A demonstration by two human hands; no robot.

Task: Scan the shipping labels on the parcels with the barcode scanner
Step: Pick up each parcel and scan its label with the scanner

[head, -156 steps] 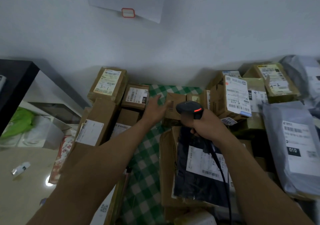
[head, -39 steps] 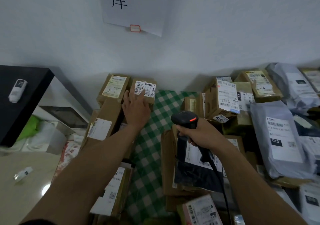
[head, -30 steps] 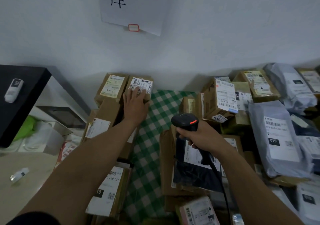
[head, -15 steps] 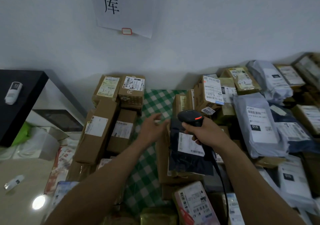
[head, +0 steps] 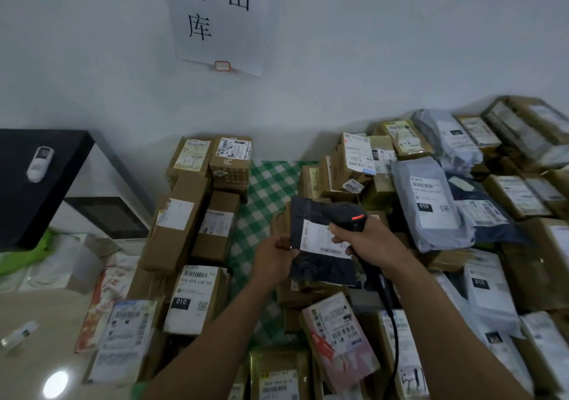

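Observation:
My left hand [head: 275, 259] grips the left edge of a dark plastic mailer [head: 320, 264] and holds it lifted over the middle pile. A white shipping label [head: 320, 239] with a barcode faces up on it. My right hand [head: 369, 242] grips the black barcode scanner [head: 348, 215] by its handle. The scanner's head, with a red light, sits just above the label's top right corner. Its black cable [head: 394, 332] runs down along my right forearm.
Brown cardboard boxes [head: 181, 221] with labels are stacked at the left, grey poly bags [head: 431, 202] and more boxes at the right. A green checked cloth [head: 268, 190] shows between the piles. A black cabinet [head: 34, 184] stands at far left, a paper sign [head: 221, 18] hangs on the wall.
My left hand left the small box at the back left, came to the middle and took hold of the dark mailer, lifting it. The scanner stayed over the pile.

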